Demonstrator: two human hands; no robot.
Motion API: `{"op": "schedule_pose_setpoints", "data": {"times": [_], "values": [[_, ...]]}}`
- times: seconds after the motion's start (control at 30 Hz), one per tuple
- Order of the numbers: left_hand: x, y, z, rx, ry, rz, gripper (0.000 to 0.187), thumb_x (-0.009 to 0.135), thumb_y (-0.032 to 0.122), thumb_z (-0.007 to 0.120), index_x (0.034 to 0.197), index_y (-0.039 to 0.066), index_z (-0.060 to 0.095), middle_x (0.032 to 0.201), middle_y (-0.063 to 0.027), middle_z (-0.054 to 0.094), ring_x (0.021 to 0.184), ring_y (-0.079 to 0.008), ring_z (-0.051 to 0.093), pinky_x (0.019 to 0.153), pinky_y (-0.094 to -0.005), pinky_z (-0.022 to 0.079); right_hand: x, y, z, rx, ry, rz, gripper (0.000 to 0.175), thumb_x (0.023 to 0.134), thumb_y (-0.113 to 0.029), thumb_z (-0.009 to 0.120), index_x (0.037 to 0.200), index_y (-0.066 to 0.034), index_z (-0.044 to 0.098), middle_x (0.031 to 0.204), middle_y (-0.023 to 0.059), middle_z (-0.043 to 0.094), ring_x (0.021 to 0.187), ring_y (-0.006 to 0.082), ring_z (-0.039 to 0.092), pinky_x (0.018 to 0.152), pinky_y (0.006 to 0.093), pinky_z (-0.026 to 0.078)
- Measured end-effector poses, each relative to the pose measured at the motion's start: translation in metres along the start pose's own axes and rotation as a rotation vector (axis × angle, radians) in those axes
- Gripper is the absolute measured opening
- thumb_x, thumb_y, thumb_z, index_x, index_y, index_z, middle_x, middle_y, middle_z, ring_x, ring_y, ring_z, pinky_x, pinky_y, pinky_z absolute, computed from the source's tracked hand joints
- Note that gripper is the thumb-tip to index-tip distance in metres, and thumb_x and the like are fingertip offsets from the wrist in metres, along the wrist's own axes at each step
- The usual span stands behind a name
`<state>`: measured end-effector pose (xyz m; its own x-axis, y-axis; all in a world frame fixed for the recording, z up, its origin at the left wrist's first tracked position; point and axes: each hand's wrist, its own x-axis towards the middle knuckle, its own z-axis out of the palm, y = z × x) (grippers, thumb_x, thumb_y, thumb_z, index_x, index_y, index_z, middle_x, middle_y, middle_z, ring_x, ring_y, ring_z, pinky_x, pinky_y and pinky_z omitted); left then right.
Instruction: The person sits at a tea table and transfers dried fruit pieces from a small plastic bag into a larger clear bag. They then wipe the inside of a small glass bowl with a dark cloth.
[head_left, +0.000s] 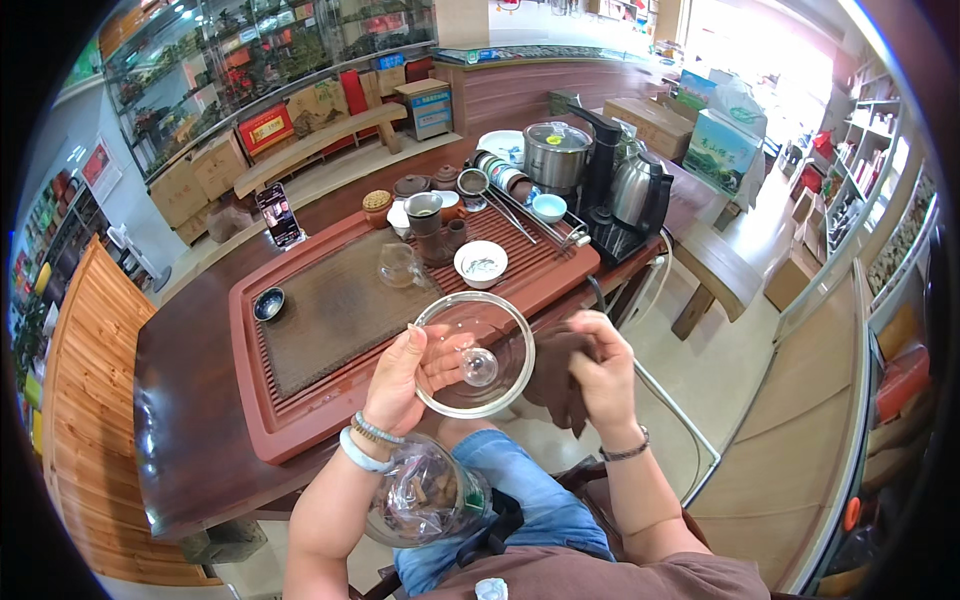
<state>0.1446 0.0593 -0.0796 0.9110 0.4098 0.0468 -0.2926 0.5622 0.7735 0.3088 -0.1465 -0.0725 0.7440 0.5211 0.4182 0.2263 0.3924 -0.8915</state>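
Observation:
My left hand (399, 375) grips a round clear glass lid (480, 366) by its left rim, with the fingers showing through the glass. The lid has a ball-shaped knob at its centre and is tilted towards me. Bunched in my right hand (607, 371) is a dark brown cloth (556, 379), slightly blurred, hanging just right of the lid. Below my left wrist, at my lap, a large clear jar (420, 491) holds brown pieces in clear plastic wrapping. My left forearm hides part of it.
Before me a reddish-brown tea tray (251, 409) lies on a dark wooden table (187, 390). It bears a white bowl (481, 262), a glass pitcher (400, 265) and a small dark cup (268, 304). A steel kettle (634, 191) stands at right; a phone (279, 216) stands upright behind.

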Motion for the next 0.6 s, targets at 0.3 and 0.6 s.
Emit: {"op": "schedule_pose_setpoints", "data": {"times": [0.3, 0.6], "values": [[-0.001, -0.004, 0.012, 0.233, 0.013, -0.004, 0.044, 0.107, 0.037, 0.055, 0.131, 0.0, 0.057, 0.123, -0.0149, 0.068, 0.103, -0.0222, 0.072, 0.087, -0.0342, 0.063, 0.055, 0.003, 0.052, -0.494, -0.408, -0.597, 0.031, 0.065, -0.002, 0.083, 0.096, -0.0051, 0.075, 0.097, 0.0085, 0.063, 0.094, 0.0288, 0.063, 0.081, 0.039, 0.054], [-0.008, 0.013, 0.012, 0.205, 0.117, 0.138, 0.043, 0.107, 0.035, 0.057, 0.125, -0.004, 0.057, 0.121, -0.0235, 0.07, 0.101, -0.0255, 0.072, 0.089, -0.0385, 0.062, 0.046, 0.012, 0.055, -0.488, -0.146, -0.511, 0.027, 0.069, 0.005, 0.078, 0.094, 0.0013, 0.07, 0.091, 0.0131, 0.066, 0.086, 0.0292, 0.067, 0.077, 0.0366, 0.054]]}}
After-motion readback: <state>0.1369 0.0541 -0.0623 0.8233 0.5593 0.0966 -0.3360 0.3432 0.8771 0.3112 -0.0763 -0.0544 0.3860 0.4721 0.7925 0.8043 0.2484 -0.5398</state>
